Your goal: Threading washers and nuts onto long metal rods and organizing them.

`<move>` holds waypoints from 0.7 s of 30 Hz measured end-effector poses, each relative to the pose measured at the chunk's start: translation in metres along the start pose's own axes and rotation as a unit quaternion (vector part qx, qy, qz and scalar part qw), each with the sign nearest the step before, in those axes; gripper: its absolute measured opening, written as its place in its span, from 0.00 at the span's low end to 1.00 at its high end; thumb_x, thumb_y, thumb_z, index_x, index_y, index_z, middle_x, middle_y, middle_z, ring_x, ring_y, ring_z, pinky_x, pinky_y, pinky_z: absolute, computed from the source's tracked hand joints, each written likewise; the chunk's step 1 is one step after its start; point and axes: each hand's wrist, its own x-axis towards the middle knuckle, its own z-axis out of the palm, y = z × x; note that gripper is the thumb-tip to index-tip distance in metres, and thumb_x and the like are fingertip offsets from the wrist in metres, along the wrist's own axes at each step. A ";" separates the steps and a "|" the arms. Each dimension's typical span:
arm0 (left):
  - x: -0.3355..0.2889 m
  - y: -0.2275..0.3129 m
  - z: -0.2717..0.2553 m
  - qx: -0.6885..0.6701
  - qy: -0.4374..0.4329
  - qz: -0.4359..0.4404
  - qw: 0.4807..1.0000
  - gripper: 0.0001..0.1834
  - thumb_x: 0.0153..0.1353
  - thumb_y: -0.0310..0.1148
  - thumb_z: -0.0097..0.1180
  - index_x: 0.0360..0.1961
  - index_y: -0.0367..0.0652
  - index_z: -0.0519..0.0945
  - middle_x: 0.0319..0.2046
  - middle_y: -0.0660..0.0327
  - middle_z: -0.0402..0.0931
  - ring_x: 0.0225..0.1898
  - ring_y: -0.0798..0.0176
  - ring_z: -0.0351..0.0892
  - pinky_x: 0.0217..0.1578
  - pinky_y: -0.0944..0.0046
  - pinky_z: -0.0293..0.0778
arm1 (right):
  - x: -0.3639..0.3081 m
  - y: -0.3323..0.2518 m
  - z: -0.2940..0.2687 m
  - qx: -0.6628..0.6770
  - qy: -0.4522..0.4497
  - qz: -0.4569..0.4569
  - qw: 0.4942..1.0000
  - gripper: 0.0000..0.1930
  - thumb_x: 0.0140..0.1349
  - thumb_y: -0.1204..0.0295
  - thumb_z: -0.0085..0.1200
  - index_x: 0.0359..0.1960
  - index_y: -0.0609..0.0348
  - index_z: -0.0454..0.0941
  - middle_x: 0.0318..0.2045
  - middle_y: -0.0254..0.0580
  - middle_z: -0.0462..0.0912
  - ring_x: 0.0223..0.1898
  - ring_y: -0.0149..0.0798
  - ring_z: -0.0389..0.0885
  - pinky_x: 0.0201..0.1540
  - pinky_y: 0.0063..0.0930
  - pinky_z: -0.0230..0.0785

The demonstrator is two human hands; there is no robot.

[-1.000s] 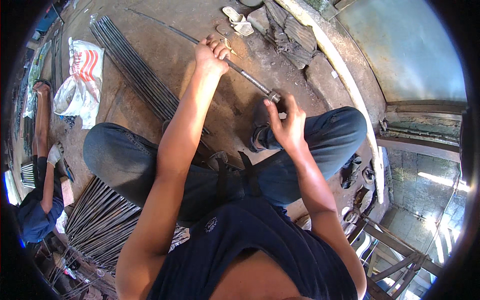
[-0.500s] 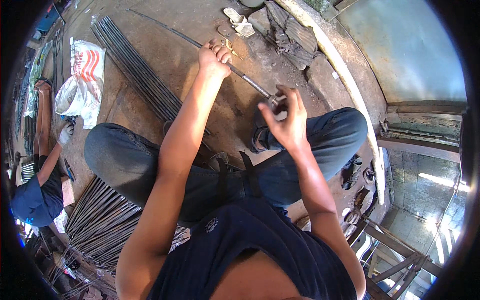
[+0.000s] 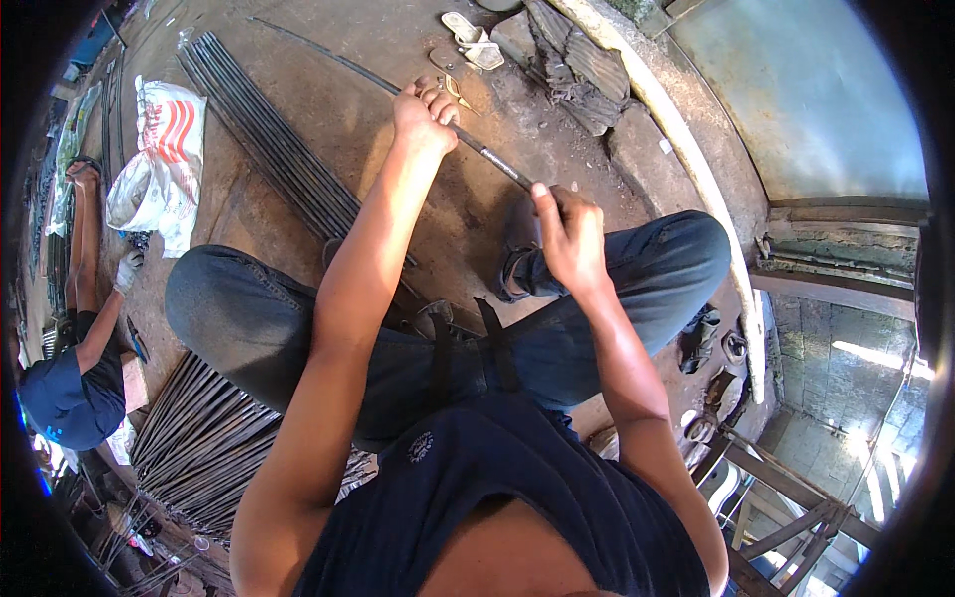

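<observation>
A long thin steel rod (image 3: 328, 57) slants from the upper left down to my knees; its near end is threaded. My left hand (image 3: 423, 114) is closed around the rod's middle. My right hand (image 3: 565, 237) is wrapped over the threaded near end, and the small metal nut that sat there is hidden under its fingers. I sit on the ground with both knees in blue jeans spread apart.
A bundle of dark rods (image 3: 269, 139) lies on the dirt floor to the left, another pile (image 3: 199, 448) beside my left hip. A white sack (image 3: 159, 164), sandals (image 3: 476, 42) and stones (image 3: 577, 70) lie around. Another person (image 3: 75, 378) in gloves crouches at far left.
My right hand has closed down over the rod's threaded end, covering the nut that was visible at the fingertips before. The left hand holds in place. The person at left shifted.
</observation>
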 end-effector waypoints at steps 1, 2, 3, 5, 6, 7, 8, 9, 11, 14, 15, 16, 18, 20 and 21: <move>0.001 -0.001 0.000 -0.004 0.002 -0.001 1.000 0.09 0.66 0.37 0.37 0.30 0.47 0.67 0.11 0.72 0.49 0.09 0.74 0.45 0.10 0.73 0.43 | 0.001 0.008 0.001 0.062 -0.086 0.120 0.987 0.10 0.58 0.70 0.58 0.36 0.63 0.74 0.27 0.50 0.76 0.23 0.45 0.77 0.27 0.38 0.69; 0.002 -0.004 0.001 -0.003 0.001 -0.004 1.000 0.09 0.66 0.37 0.37 0.30 0.47 0.67 0.11 0.72 0.49 0.09 0.74 0.45 0.10 0.73 0.43 | 0.000 0.016 0.003 0.159 -0.081 0.162 0.971 0.10 0.58 0.69 0.58 0.33 0.64 0.74 0.24 0.50 0.75 0.21 0.43 0.76 0.26 0.37 0.68; -0.001 -0.002 -0.001 0.002 0.003 0.006 1.000 0.13 0.68 0.39 0.35 0.31 0.45 0.68 0.12 0.72 0.50 0.09 0.74 0.45 0.09 0.73 0.43 | -0.001 0.000 0.000 0.161 -0.084 0.161 0.970 0.10 0.58 0.69 0.58 0.33 0.64 0.74 0.24 0.50 0.75 0.21 0.43 0.76 0.26 0.37 0.68; -0.003 -0.001 -0.001 0.008 0.005 0.015 1.000 0.16 0.69 0.41 0.33 0.31 0.43 0.68 0.12 0.71 0.51 0.09 0.74 0.46 0.09 0.74 0.44 | -0.004 -0.033 -0.009 0.057 0.074 -0.051 0.994 0.13 0.60 0.66 0.56 0.29 0.66 0.73 0.21 0.52 0.76 0.20 0.49 0.76 0.27 0.38 0.69; -0.004 -0.002 0.000 0.009 0.004 0.016 1.000 0.16 0.69 0.41 0.33 0.31 0.43 0.68 0.12 0.71 0.51 0.09 0.74 0.46 0.09 0.74 0.44 | -0.002 -0.020 -0.003 0.016 0.121 -0.161 0.979 0.14 0.59 0.64 0.57 0.32 0.66 0.73 0.22 0.55 0.76 0.23 0.54 0.77 0.28 0.39 0.69; -0.005 -0.003 0.001 0.010 0.004 0.017 1.000 0.16 0.69 0.41 0.33 0.31 0.43 0.68 0.12 0.71 0.51 0.09 0.74 0.46 0.09 0.74 0.44 | -0.003 -0.018 -0.003 0.016 0.121 -0.161 0.979 0.14 0.59 0.64 0.57 0.32 0.66 0.73 0.22 0.55 0.76 0.23 0.54 0.77 0.28 0.39 0.69; -0.004 -0.003 0.000 0.011 0.003 0.016 1.000 0.16 0.69 0.41 0.33 0.31 0.43 0.68 0.12 0.71 0.51 0.09 0.74 0.46 0.09 0.74 0.44 | -0.003 -0.016 -0.005 -0.016 0.071 -0.096 0.993 0.15 0.58 0.65 0.58 0.36 0.65 0.72 0.26 0.55 0.76 0.27 0.56 0.78 0.29 0.39 0.70; -0.003 -0.002 0.000 0.009 0.007 0.010 1.000 0.12 0.68 0.39 0.35 0.31 0.45 0.68 0.12 0.72 0.50 0.09 0.74 0.45 0.09 0.73 0.43 | -0.004 -0.013 -0.007 -0.048 0.020 -0.030 0.998 0.16 0.57 0.65 0.59 0.40 0.64 0.71 0.29 0.55 0.76 0.30 0.57 0.78 0.30 0.39 0.70; 0.000 -0.002 -0.001 0.009 0.010 0.005 1.000 0.09 0.66 0.37 0.37 0.31 0.48 0.67 0.11 0.72 0.49 0.09 0.74 0.44 0.10 0.73 0.42 | 0.000 -0.009 -0.010 -0.037 -0.093 0.045 0.994 0.17 0.56 0.65 0.60 0.42 0.63 0.72 0.31 0.56 0.76 0.31 0.57 0.79 0.31 0.40 0.70; 0.001 -0.002 -0.003 0.010 0.002 0.008 1.000 0.09 0.65 0.37 0.37 0.30 0.48 0.67 0.11 0.73 0.49 0.09 0.74 0.44 0.10 0.73 0.42 | -0.003 -0.021 -0.004 0.000 0.103 -0.150 0.983 0.16 0.61 0.62 0.55 0.33 0.66 0.76 0.24 0.58 0.78 0.26 0.57 0.79 0.30 0.42 0.70; -0.001 -0.003 0.000 0.012 0.006 0.011 1.000 0.12 0.67 0.37 0.36 0.30 0.45 0.68 0.11 0.72 0.50 0.09 0.74 0.45 0.09 0.73 0.44 | -0.004 -0.014 -0.004 -0.001 0.104 -0.148 0.983 0.16 0.61 0.62 0.55 0.33 0.66 0.76 0.24 0.58 0.78 0.26 0.57 0.79 0.30 0.42 0.70; -0.003 -0.004 0.002 0.015 0.010 0.014 1.000 0.14 0.68 0.38 0.34 0.30 0.43 0.69 0.11 0.71 0.50 0.09 0.74 0.46 0.09 0.74 0.45 | -0.005 -0.009 -0.005 -0.047 0.043 -0.075 0.995 0.15 0.59 0.64 0.57 0.37 0.65 0.74 0.28 0.56 0.77 0.28 0.56 0.79 0.30 0.42 0.71; -0.001 -0.001 -0.001 0.011 0.011 0.009 1.000 0.11 0.67 0.37 0.36 0.30 0.45 0.68 0.11 0.72 0.50 0.09 0.74 0.45 0.09 0.73 0.43 | 0.002 -0.009 -0.011 0.008 -0.097 0.087 0.991 0.14 0.56 0.68 0.59 0.40 0.63 0.73 0.30 0.53 0.76 0.31 0.55 0.79 0.32 0.41 0.72; -0.001 -0.001 0.000 0.006 0.011 0.003 1.000 0.09 0.65 0.37 0.38 0.30 0.48 0.66 0.11 0.73 0.49 0.09 0.74 0.44 0.09 0.73 0.42 | -0.003 -0.023 -0.008 0.014 -0.004 -0.009 1.000 0.13 0.59 0.66 0.57 0.36 0.65 0.74 0.27 0.55 0.76 0.29 0.56 0.79 0.31 0.42 0.71; -0.002 -0.003 0.002 0.011 0.019 0.007 1.000 0.09 0.65 0.37 0.38 0.30 0.48 0.66 0.12 0.73 0.49 0.09 0.74 0.44 0.09 0.73 0.42 | -0.005 -0.028 -0.007 0.019 0.089 -0.103 0.990 0.13 0.61 0.65 0.54 0.32 0.66 0.74 0.25 0.58 0.76 0.28 0.58 0.78 0.31 0.43 0.70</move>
